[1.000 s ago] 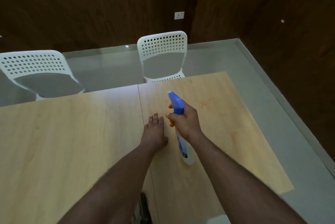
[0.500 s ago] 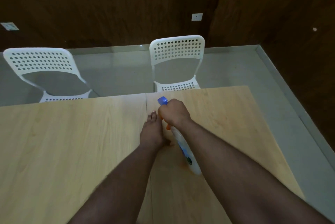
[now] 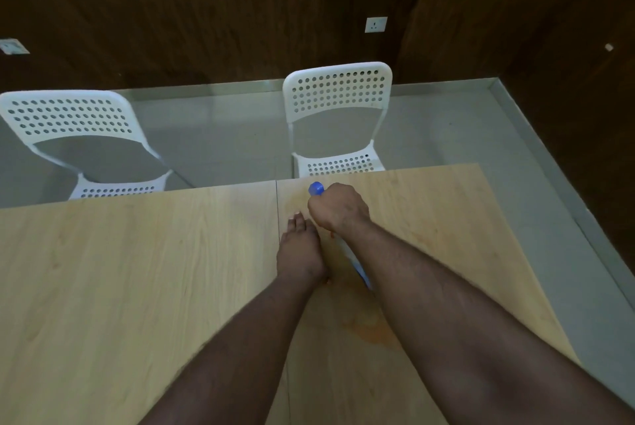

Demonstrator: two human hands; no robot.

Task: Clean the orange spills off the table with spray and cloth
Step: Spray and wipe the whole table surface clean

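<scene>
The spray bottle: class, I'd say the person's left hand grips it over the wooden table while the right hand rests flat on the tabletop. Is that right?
Not quite: the hands are swapped. In the head view the right hand grips the spray bottle over the wooden table, and it is the left hand that rests flat on the tabletop.

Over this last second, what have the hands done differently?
The right hand has tipped the spray bottle forward, nozzle now toward the table's far edge. It still grips it. The left hand stays flat on the table; the orange spill remains.
</scene>
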